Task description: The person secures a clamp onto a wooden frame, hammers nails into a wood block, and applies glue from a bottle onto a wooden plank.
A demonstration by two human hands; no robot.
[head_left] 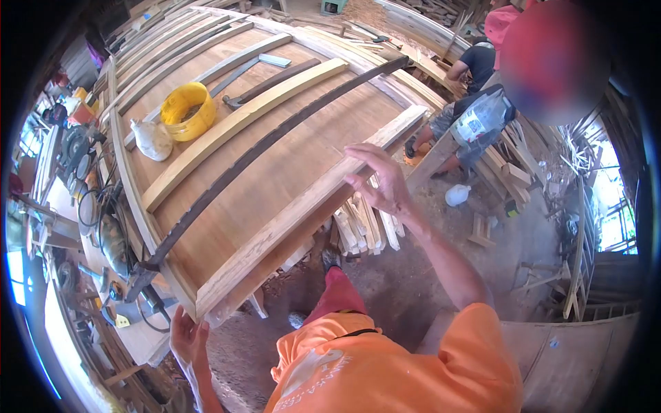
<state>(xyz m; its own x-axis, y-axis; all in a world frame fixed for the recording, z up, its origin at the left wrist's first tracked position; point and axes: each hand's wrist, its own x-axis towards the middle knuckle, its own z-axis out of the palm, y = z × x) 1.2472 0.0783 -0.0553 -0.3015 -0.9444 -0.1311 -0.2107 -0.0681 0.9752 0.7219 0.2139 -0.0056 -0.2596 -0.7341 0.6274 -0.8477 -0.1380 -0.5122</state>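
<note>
A large wooden panel frame (296,144) with plywood and cross slats lies in front of me. My right hand (382,180) is at the near edge rail (275,224), thumb and fingers apart over its outer side. Beside the rail's left corner, my left hand (189,337) has its fingers spread and pointing up. A long dark bar (275,138) crosses the panel. Farther back on it are a yellow tape roll (187,112), a white bottle (151,140), a hammer (268,85) and a square (237,74).
Power tools and cables (113,241) crowd the left side. Two people are at the upper right, one in a dark shirt (478,65) bending low. Wood offcuts (358,224) lie under the panel, and a white jug (458,195) stands on the floor.
</note>
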